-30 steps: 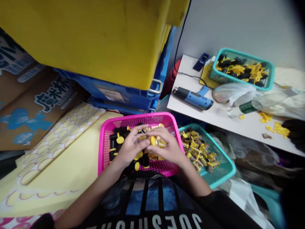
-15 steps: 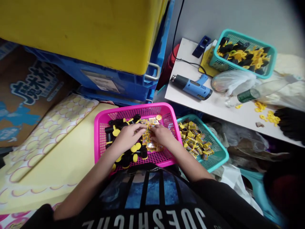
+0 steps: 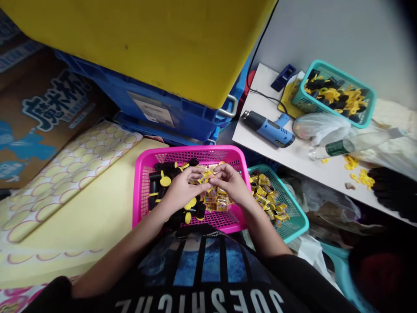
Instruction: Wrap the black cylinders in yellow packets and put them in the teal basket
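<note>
2-hand hold: L hand (image 3: 184, 187) + R hand (image 3: 230, 182) close tog., fingertips pinching label (image 3: 206, 176)
Label look: I see sm. yel. pc. w/ print, tilted

"魔术杯" is printed on the cardboard box (image 3: 48, 130), and upside-down "ESHI" on the black shirt (image 3: 208, 287).

The pink basket (image 3: 138, 191) is smooth, perforated plastic with a soft sheen. The yellow printed wrappers (image 3: 222, 202) look like thin, glossy film, though they are too small to be sure. The heat gun (image 3: 273, 132) is matt plastic with a metal nozzle (image 3: 245, 114); the carton (image 3: 48, 117), dull cardboard.
</note>
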The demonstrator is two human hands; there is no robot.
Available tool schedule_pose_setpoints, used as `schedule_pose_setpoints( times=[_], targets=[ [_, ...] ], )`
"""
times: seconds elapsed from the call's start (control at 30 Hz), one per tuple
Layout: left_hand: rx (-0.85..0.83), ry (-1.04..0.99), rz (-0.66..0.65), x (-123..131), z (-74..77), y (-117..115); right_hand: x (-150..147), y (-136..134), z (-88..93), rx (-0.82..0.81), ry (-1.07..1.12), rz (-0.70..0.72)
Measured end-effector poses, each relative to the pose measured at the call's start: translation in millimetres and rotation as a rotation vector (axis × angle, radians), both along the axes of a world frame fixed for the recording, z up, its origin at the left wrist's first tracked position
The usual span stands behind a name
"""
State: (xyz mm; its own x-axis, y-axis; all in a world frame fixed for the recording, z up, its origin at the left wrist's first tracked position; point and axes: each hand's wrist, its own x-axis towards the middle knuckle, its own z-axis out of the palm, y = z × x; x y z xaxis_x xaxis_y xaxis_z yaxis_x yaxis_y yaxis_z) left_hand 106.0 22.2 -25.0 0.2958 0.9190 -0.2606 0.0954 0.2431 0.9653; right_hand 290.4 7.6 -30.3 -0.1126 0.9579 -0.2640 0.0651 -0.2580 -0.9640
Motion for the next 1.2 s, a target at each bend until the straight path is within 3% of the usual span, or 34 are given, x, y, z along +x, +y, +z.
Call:
schedule_pose_setpoints(
  times=[0.07,0.17,0.3,0.4,0.53,0.7,0.8,0.9,1.1,1.2],
  targets=[
    [-0.051,-0.113,0.039,4.4,-0.4,-0.6,-8.4,0.9,9.1,-0.003,0.127,-0.021],
    [-0.095,-0.153,0.144,-2.1,6.3,4.5,-15.9,10.3,15.8,0.020,0.102,-0.043],
    [-0.051,-0.109,0.328,-26.7,20.7,15.9,-23.8,33.8,6.8,0.087,-0.356,-0.083],
    [-0.009,-0.052,0.419,-41.6,26.0,19.0,-35.8,46.5,-8.7,0.029,-0.757,0.069],
    [0.037,0.061,0.466,-48.4,24.2,15.2,-47.3,49.2,-25.8,0.064,-0.856,0.235],
    [0.007,0.044,0.470,-48.0,19.4,12.9,-51.0,47.9,-36.5,0.125,-0.760,0.239],
    [0.015,0.044,0.454,-51.8,19.0,14.0,-49.6,47.5,-33.1,0.098,-0.726,0.208],
    [0.031,0.088,0.412,-58.9,19.7,13.9,-38.3,42.4,-14.3,0.039,-0.584,0.175],
    [0.094,0.157,0.266,-58.6,22.5,10.1,-12.0,25.7,43.4,-0.034,0.257,-0.085],
    [0.136,0.143,0.212,-50.4,25.4,8.7,-9.7,23.1,55.3,-0.036,0.395,-0.063]
  ],
)
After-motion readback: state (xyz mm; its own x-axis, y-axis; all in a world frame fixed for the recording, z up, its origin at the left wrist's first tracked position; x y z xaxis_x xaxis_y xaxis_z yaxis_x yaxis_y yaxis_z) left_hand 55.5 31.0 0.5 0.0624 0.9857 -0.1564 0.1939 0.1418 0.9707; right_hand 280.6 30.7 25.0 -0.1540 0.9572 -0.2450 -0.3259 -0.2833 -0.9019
